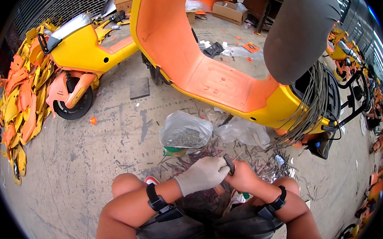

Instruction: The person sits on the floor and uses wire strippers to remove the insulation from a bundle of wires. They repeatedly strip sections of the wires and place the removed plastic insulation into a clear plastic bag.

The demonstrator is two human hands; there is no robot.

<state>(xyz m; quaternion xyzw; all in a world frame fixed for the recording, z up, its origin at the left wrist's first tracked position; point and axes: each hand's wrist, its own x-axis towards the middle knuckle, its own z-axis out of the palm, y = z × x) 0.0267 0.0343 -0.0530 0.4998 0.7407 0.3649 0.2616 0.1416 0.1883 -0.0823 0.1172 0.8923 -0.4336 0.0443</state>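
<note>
My left hand [203, 175], in a pale grey glove, and my bare right hand [244, 176] meet in front of my knees, both closed. A short dark piece [230, 164] stands up between them, gripped at the left fingertips; its kind is unclear. A thin strand [237, 156] shows just above my right fingers, and what that hand holds is hidden. Beyond my hands is a green bucket [174, 151] lined with a clear plastic bag [186, 122], with many small grey bits [188, 138] inside. Dark strips and scraps [264, 161] litter the floor around my feet.
A yellow and orange scooter [215, 85] stands ahead, a bundle of grey cables [311, 101] draped over its rear by the dark seat [302, 29]. Crumpled plastic [245, 131] lies beneath it. Another scooter [79, 47] and piled body panels [25, 94] are at left.
</note>
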